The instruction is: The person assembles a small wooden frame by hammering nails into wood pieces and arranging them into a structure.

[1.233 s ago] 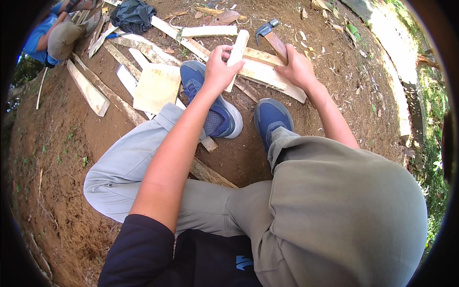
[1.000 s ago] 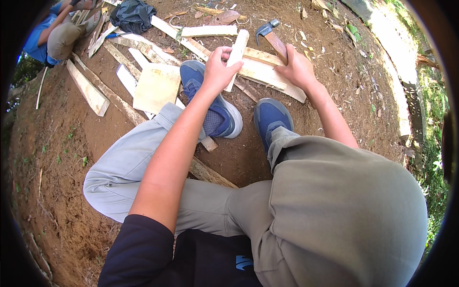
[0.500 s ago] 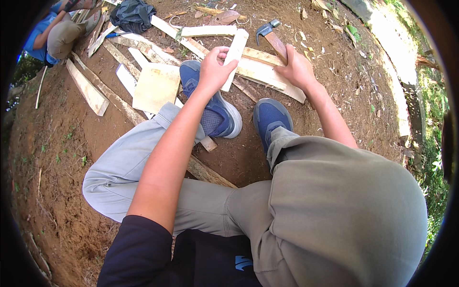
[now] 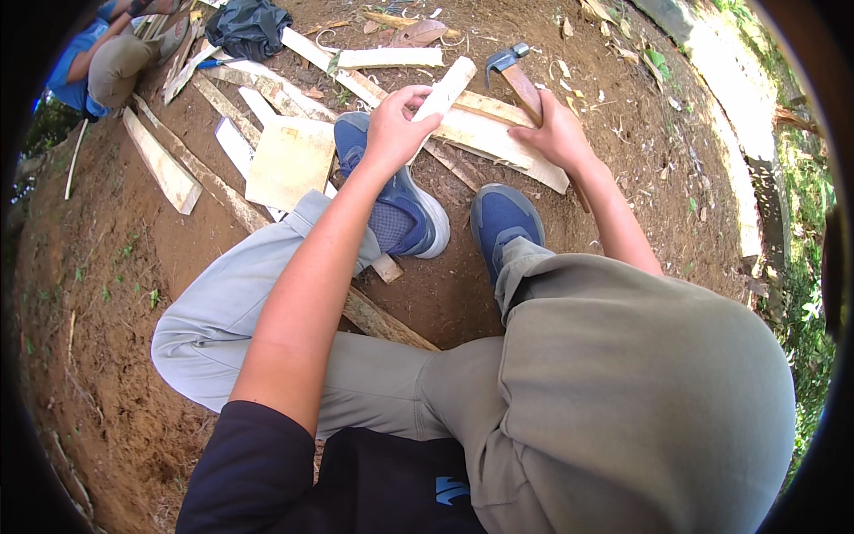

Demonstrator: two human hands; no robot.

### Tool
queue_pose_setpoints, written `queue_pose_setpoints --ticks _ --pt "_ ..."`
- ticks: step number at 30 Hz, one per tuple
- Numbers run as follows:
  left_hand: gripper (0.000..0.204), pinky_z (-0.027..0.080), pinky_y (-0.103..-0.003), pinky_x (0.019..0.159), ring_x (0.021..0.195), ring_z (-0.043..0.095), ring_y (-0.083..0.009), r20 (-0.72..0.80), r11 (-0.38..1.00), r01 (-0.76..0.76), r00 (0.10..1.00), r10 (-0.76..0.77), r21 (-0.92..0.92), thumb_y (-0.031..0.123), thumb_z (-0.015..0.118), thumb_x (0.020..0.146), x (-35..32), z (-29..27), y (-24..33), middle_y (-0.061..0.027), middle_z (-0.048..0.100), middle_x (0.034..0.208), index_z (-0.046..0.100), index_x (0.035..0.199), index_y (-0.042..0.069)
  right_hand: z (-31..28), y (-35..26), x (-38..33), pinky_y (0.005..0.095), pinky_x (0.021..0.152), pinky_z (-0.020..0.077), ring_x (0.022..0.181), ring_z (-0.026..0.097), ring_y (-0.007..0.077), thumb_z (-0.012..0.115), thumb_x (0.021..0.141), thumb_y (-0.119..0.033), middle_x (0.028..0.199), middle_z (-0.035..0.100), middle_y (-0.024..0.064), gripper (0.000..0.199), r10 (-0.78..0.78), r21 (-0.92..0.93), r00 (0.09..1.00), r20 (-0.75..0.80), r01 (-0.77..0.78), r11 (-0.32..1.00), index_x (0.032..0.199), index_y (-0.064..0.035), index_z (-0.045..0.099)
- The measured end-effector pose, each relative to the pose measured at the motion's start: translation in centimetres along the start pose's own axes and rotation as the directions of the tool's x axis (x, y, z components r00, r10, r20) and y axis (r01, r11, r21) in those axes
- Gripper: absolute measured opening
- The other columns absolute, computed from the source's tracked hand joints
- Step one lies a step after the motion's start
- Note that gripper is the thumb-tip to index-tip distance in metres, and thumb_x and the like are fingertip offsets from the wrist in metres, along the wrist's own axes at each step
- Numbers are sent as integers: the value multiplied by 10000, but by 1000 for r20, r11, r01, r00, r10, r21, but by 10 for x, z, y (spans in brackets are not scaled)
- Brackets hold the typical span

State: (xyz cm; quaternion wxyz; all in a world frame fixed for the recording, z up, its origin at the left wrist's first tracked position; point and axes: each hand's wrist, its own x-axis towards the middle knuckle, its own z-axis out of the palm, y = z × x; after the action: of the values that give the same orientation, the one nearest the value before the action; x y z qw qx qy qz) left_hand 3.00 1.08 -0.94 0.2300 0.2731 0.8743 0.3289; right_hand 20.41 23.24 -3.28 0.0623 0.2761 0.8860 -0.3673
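Observation:
My left hand (image 4: 402, 123) is closed round a short pale wooden strip (image 4: 451, 86), which slants up to the right. In my right hand (image 4: 553, 132) is a claw hammer (image 4: 521, 84), gripped by its brown wooden handle. Its dark metal head points up and away, to the right of the strip and apart from it. Below both hands, a wide pale board (image 4: 511, 153) lies on other wood on the dirt. My two blue shoes (image 4: 507, 218) rest close to these boards.
A square piece of plywood (image 4: 291, 162) lies left of my left shoe, among several long wood strips (image 4: 160, 165). A black plastic bag (image 4: 247, 28) sits at the far left. Beyond it, another person (image 4: 116, 67) sits. Dry leaves (image 4: 418, 34) and shavings litter the soil.
The wooden strip in my left hand has tilted further to the right. The hammer in my right hand has shifted slightly right, and its lower handle now shows beneath my wrist.

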Motion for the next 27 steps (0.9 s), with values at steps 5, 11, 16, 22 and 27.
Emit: queue_pose_setpoints --ticks 5,11,16,22,27 --pt "430 551 -326 771 803 621 -155 -156 996 -30 988 16 -86 192 810 821 3 -5 -1 -80 714 1038 705 1223 78 1 11 -6 467 927 544 1041 698 392 807 797 -163 1087 702 257 523 -16 247 998 -56 30 969 1195 51 543" --pt "453 534 -307 747 801 574 -133 -433 996 -11 901 -27 -83 199 811 858 19 -45 -14 -96 682 1089 670 1254 30 -15 -14 -25 491 932 493 1035 624 412 753 767 -21 1025 657 215 446 -108 59 902 -417 146 988 1160 30 548" --pt "460 529 -307 744 818 562 -120 -502 996 -13 864 -34 -90 220 810 875 25 -73 -15 -79 674 1079 667 1262 17 -10 -10 -80 481 907 483 1025 596 400 720 793 33 1018 630 189 384 -273 -50 901 -338 273 961 1133 -4 545" --pt "468 529 -304 744 817 562 -121 -518 997 9 854 -46 -74 219 811 876 24 -79 -14 -73 666 1065 663 1274 21 -19 -27 -94 463 724 536 871 677 417 795 849 -159 938 687 202 391 -248 23 955 -161 254 967 1096 -19 526" --pt "472 529 -304 743 803 560 -122 -511 996 -21 859 -25 -84 217 813 873 19 -70 -17 -75 663 1065 663 1274 18 -18 -46 -34 478 741 562 842 717 405 913 726 -445 844 716 178 646 -102 93 995 20 100 991 1021 -21 526"
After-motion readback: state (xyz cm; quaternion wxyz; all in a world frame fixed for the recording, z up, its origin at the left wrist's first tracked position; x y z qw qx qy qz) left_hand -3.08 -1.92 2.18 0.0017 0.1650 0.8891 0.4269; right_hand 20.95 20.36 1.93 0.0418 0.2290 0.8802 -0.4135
